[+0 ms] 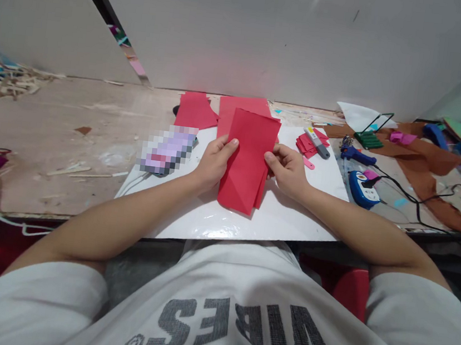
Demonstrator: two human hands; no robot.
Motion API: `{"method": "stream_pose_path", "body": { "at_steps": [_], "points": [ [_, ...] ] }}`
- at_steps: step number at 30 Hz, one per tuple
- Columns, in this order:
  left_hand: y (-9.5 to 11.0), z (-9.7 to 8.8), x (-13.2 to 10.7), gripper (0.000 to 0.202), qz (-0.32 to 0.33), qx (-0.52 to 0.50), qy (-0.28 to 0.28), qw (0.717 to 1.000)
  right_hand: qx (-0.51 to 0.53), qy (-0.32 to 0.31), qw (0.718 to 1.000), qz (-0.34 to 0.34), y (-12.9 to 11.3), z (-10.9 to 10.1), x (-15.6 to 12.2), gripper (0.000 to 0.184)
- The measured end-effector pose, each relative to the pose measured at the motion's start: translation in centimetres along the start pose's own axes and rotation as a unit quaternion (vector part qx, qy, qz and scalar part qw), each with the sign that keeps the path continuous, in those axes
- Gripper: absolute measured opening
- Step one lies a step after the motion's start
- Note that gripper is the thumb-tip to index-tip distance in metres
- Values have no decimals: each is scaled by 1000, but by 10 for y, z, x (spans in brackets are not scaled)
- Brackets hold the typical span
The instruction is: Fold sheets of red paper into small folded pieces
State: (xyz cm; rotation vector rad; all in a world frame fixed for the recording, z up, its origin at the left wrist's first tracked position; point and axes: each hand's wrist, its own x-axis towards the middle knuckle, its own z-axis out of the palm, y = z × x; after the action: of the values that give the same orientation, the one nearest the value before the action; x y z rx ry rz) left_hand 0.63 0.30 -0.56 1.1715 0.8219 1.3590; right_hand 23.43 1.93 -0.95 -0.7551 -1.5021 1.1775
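Observation:
Folded red paper (245,160) is held up over a white board (292,216), one layer showing behind another at its lower right. My left hand (216,162) pinches its left edge, thumb on the front. On the right edge, my right hand (286,168) grips the paper between thumb and fingers. Behind it lie a larger red sheet (245,104) and another red piece (195,109). To the right, a grey utility knife (317,143) rests on small red paper pieces (303,145), near a pink strip (308,163).
A blurred-out phone (170,151) lies left, with a cable. On the right are a blue glue gun (357,154), a blue-and-white power socket (363,190), black cords and brown paper (418,179). Wood scraps (7,78) lie far left. A wall (272,38) stands behind the table.

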Motion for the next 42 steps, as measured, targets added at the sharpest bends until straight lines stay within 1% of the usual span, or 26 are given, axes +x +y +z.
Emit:
{"method": "stream_pose_path", "body": {
  "at_steps": [3,6,8,13,18,22,25,27,30,32,34,36,38,40,42],
  "points": [
    [0,-1,-1,70,16,23,7,1000,-9,16,1000,-4,-5,2,0,85],
    [-1,-2,-2,68,19,38,2,999,-31,27,999,-25,-8,0,1,87],
    [-2,-1,-4,65,24,39,2,999,-50,31,997,-46,-10,-2,0,86],
    [-3,1,-7,66,76,59,22,995,-103,51,987,-117,-20,-3,-7,82],
    [5,6,-12,70,102,63,30,992,-148,32,973,-175,-29,2,-16,80],
    [10,11,-16,65,99,79,58,990,-134,38,975,-172,-30,8,-23,73],
    [13,11,-16,66,103,71,64,990,-120,31,975,-185,-32,9,-24,61],
    [16,9,-14,67,94,60,48,993,-111,16,978,-177,-33,8,-23,53],
    [24,7,-12,69,63,49,14,997,-110,-13,985,-134,-35,5,-21,47],
    [27,6,-12,71,56,46,4,997,-97,-35,990,-96,-36,6,-21,48],
    [28,6,-13,74,63,48,2,997,-57,-40,996,-60,-36,9,-22,57],
    [27,7,-14,77,66,53,2,996,-9,-14,999,-42,-36,13,-22,69],
    [26,7,-15,77,58,56,-2,997,15,26,999,-41,-36,16,-19,79],
    [25,7,-16,75,43,50,-13,998,12,51,998,-36,-34,15,-15,84],
    [23,7,-16,72,29,43,-29,998,5,65,998,-25,-31,12,-9,85]
  ]
}}
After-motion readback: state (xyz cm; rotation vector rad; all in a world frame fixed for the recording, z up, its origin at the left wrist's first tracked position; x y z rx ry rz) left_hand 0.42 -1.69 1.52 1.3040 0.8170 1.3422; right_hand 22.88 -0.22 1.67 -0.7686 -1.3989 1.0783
